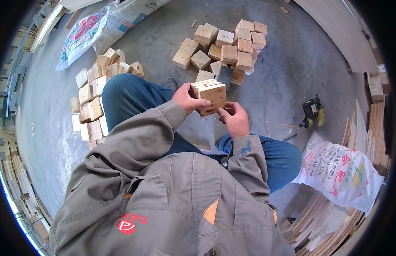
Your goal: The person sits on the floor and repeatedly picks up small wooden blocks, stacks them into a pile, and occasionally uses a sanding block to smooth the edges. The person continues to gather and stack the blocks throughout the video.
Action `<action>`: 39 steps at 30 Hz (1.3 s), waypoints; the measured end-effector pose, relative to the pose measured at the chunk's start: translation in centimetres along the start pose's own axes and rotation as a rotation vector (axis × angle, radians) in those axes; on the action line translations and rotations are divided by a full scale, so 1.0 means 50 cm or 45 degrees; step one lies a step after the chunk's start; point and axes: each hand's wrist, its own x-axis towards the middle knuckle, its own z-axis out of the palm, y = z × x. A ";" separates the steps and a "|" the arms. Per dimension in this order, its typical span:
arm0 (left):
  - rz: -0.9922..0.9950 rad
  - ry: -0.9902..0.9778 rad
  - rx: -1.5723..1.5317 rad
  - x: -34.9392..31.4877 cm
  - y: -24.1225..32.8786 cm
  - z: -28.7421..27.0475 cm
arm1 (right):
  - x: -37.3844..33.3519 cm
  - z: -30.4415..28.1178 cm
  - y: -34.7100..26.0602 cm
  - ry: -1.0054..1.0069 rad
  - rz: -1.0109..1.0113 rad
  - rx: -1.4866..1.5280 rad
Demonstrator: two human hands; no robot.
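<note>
1. Your left hand and right hand are both closed around a wood block, held above your knees.
2. The block looks hard, light and rough; hold its flat sides.
3. More blocks lie on the floor.

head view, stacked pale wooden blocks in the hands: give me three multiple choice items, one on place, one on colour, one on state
1. Where does the black and yellow power tool lie?
A. on the grey concrete floor, on the person's right
B. on the person's lap
C. on the far pile of blocks

2. What colour are the trousers?
A. red
B. blue
C. white

3. How is the stack of pale wooden blocks held?
A. lying loose on the floor
B. by one hand only
C. between left hand and right hand

Answers: 1 A, it rests on bare concrete by the white printed sack; 2 B, both knees show blue; 3 C, fingers of both hands grip it.
</note>
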 end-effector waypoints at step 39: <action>0.600 -0.198 1.251 -0.052 0.009 0.037 | -0.008 0.025 -0.009 0.228 -0.628 -0.562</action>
